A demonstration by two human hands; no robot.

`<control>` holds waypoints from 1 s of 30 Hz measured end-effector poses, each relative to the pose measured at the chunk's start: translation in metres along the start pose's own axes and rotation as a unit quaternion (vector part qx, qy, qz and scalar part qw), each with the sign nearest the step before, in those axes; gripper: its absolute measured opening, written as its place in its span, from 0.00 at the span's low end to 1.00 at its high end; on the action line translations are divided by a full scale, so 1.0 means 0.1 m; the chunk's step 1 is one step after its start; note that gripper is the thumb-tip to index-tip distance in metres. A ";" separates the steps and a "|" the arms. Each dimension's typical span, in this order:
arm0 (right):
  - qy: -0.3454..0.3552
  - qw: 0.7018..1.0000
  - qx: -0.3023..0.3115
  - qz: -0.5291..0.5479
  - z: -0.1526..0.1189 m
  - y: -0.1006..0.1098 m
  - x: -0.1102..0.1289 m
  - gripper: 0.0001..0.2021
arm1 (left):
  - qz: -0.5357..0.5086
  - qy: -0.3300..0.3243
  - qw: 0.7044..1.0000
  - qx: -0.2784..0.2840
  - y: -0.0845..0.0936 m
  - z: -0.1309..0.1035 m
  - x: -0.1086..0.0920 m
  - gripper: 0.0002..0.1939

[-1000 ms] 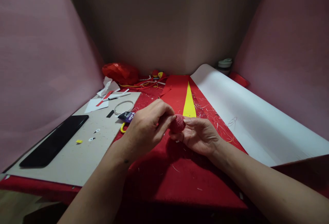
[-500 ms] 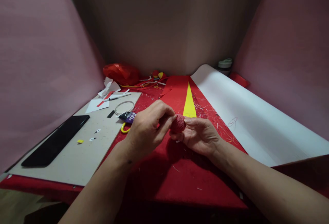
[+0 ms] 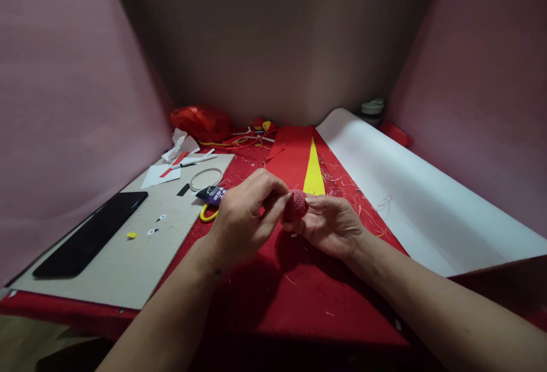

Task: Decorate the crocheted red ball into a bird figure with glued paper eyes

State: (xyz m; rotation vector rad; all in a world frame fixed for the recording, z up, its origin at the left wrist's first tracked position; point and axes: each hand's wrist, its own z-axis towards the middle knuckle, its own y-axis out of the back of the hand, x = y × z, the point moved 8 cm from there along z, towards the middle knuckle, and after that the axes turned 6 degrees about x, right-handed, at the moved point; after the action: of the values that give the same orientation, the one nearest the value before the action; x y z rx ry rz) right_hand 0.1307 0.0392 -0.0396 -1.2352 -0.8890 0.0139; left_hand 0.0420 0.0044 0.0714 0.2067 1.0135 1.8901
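Two bare hands work close together over a red-covered worktop (image 3: 299,315), bent to a small, rounded red textured piece (image 3: 296,207) held up just above the cloth. The right hand (image 3: 333,227) cradles the piece from the side, thumb on top and fingers curled beneath, gripping it between them. The left hand (image 3: 245,215) meets it from the opposite side, thumb and forefinger pressed together at the edge; whether they pinch the piece's rim or some scrap too small to make out, the view does not tell. The step in hand appears to be fine fingertip work on that edge, done in the air rather than on a surface. The next move seems to call for a firm but light right-hand hold, so the curved shape is not squashed, and a precise, gentle pinch from the left, since a slip could pull the edge out of line. Beyond the hands lie a red sheet (image 3: 290,150) and a yellow wedge (image 3: 314,177). On a pale board (image 3: 106,281) to the left, two eye-like white cutouts (image 3: 152,232) rest beside a yellow scrap (image 3: 132,236), near a flat black slab (image 3: 92,235).
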 end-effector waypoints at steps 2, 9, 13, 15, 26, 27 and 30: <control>0.001 1.000 0.003 0.008 0.00 0.00 0.00 0.10 | -0.002 -0.004 1.000 -0.002 0.00 -0.01 0.00 0.04; 0.008 1.000 0.000 0.021 0.01 0.02 0.01 0.11 | -0.004 -0.016 1.000 -0.006 0.00 0.00 0.00 0.03; 0.010 1.000 0.002 0.023 0.00 0.02 0.01 0.11 | -0.009 -0.012 1.000 -0.004 -0.01 0.00 0.01 0.04; 0.008 1.000 0.006 0.023 0.00 0.01 0.01 0.12 | -0.007 -0.009 1.000 -0.003 -0.01 0.00 0.01 0.04; 0.003 1.000 -0.003 0.011 0.01 0.04 -0.01 0.13 | 0.005 -0.010 1.000 0.008 0.00 0.00 -0.05 0.05; 0.002 1.000 -0.002 0.009 0.02 0.04 -0.01 0.13 | 0.005 -0.010 1.000 0.008 0.01 0.00 -0.05 0.05; 0.002 1.000 -0.002 0.003 0.02 0.03 -0.01 0.13 | -0.001 -0.004 1.000 0.011 0.00 0.01 -0.04 0.05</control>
State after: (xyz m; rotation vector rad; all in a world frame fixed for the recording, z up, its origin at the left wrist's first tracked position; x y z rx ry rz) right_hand 0.1306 0.0420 -0.0427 -1.2412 -0.8816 0.0136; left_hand 0.0443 0.0014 0.0731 0.2268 1.0292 1.8744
